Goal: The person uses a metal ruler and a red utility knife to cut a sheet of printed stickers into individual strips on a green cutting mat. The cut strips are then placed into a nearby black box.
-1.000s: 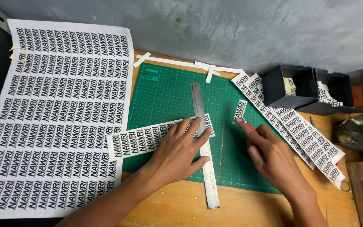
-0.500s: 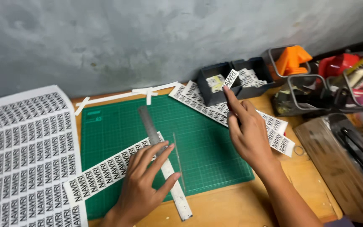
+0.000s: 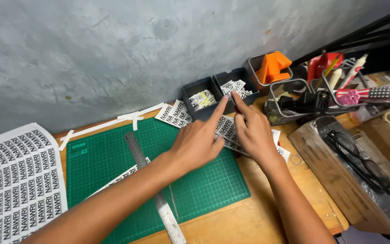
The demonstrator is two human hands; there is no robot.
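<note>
Green gridded cutting mat (image 3: 113,167); black-on-white label sheet (image 3: 14,176); orange holder (image 3: 272,66).

Both bare forearms run up from the bottom edge of the frame and meet just right of centre. The left arm enters at the lower left and slants up to the right — its wrist is straight, the back of the left hand (image 3: 198,143) faces the camera, the index finger is stretched out toward the upper right, the other fingers loosely curled under. The right arm rises from the lower right, leaning left; the right hand (image 3: 252,131) is palm-down, index finger extended upward — the two fingertips nearly touch, thumbs tucked between the hands
</note>
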